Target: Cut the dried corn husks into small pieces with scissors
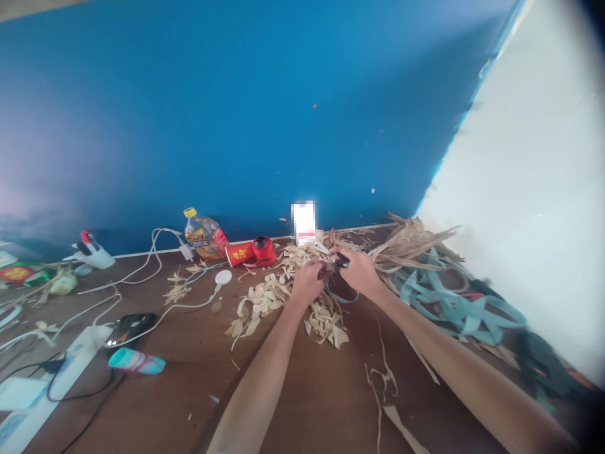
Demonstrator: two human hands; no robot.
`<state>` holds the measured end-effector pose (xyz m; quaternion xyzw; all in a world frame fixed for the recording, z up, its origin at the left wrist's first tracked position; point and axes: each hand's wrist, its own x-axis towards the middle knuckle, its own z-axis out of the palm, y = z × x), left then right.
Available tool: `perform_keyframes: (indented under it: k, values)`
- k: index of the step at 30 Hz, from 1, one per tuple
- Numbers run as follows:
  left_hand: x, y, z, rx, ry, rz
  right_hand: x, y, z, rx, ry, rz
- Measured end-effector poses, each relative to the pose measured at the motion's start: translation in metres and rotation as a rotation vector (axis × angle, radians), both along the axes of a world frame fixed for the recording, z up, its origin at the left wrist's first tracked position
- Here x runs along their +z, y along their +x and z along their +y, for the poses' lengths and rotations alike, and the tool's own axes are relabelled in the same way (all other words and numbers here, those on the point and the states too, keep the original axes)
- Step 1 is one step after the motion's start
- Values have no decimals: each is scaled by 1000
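Observation:
My right hand (360, 271) is closed around the dark handles of a pair of scissors (341, 259). Their pale blades point up and to the left. Close beside it, my left hand (308, 281) has its fingers pinched together, and what they hold is too small and blurred to make out. A thin loop of teal ribbon (348, 299) hangs just below the two hands. Pale cut pieces of dried husk (328, 321) lie under and in front of my left hand, with another heap of rounded pieces (258, 302) to its left.
A bundle of dried husk leaves (411, 243) and a tangle of teal ribbon (463, 309) lie at right. Toward the left are red cups (240, 253), a plastic bottle (204, 236), a teal roll (137, 361), cables and a white power strip (57, 391). A blue wall (236, 113) stands behind.

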<state>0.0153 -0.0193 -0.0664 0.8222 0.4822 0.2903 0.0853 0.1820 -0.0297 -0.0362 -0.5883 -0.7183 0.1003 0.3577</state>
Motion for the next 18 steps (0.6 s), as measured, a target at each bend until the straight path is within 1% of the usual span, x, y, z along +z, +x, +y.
perform_keyframes:
  k: [4, 9, 12, 18]
  values:
    - [6, 1, -5, -32, 0, -42, -6, 2, 6, 1, -52, 226]
    - [7, -1, -7, -35, -10, -110, -11, -1, 6, 36, -63, 357]
    - [5, -1, -5, -31, -24, -146, -10, -3, 4, 58, -66, 388]
    - [1, -1, 0, -27, -66, -181, -5, -6, -1, 73, -44, 356]
